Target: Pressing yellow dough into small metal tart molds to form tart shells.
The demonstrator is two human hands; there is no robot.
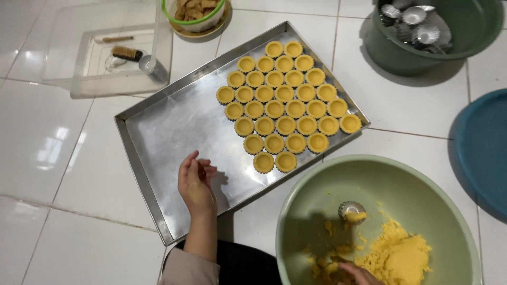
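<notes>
My left hand hovers over the bare near part of a metal baking tray, fingers loosely curled and holding nothing. Several yellow fluted tart shells fill the tray's far right half in rows. My right hand is low in a pale green basin, fingertips pressed into crumbly yellow dough; only part of it shows at the frame's bottom edge. A small metal tart mould with a bit of dough lies in the basin.
A dark green basin at the top right holds empty metal moulds. A clear plastic box with a brush sits top left. A green-rimmed bowl of brown pieces stands beside it. A blue lid lies right.
</notes>
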